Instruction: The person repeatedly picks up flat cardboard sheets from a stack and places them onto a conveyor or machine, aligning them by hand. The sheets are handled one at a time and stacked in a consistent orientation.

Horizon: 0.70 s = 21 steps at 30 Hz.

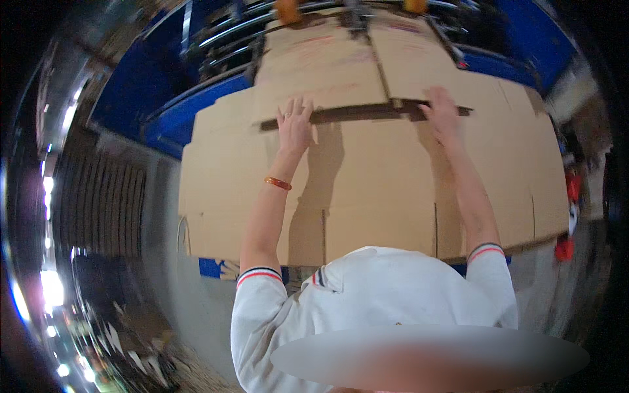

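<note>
A flat brown cardboard sheet (321,72) with faint reddish print lies at the far middle, its far end between the machine's metal parts. Along its near edge runs a dark gap, and a slot divides it toward the right. My left hand (296,126) rests at the left part of that near edge, fingers spread, with a ring and an orange bracelet showing. At the right part of the edge, my right hand (443,116) reaches forward, fingers stretched out and slightly blurred. Neither hand is closed round anything. Under both arms lies a broad plain cardboard surface (380,170).
A blue machine frame (141,85) with metal rods (229,42) stands beyond the cardboard. Orange parts (286,12) sit at its top. Dark stacked sheets (98,190) stand at the left, beside grey floor (164,216). Red items (565,249) are at the right edge.
</note>
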### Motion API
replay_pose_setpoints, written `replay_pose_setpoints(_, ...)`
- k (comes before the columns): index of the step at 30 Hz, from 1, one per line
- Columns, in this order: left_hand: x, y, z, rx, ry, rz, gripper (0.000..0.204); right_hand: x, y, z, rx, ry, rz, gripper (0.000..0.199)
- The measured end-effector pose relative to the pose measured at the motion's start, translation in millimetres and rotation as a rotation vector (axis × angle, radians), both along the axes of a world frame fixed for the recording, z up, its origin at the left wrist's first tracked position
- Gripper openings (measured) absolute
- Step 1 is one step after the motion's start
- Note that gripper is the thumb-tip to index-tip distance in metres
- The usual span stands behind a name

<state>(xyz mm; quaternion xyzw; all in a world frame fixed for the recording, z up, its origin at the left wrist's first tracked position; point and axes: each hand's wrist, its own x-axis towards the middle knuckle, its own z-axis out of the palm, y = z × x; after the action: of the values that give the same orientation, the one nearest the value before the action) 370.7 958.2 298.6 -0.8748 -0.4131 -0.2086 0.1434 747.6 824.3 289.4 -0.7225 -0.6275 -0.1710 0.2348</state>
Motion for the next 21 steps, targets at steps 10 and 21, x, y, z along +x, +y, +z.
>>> replay_pose_setpoints(10,-292,-1,-42,-0.439,0.031,1.187,0.021,6,-67,-28,-0.282,0.097,-0.003,0.049)
replay_pose_setpoints(21,-272,-34,103,0.079,-0.289,1.048,0.047,37,-41,-31,-0.414,-0.188,0.031,0.047)
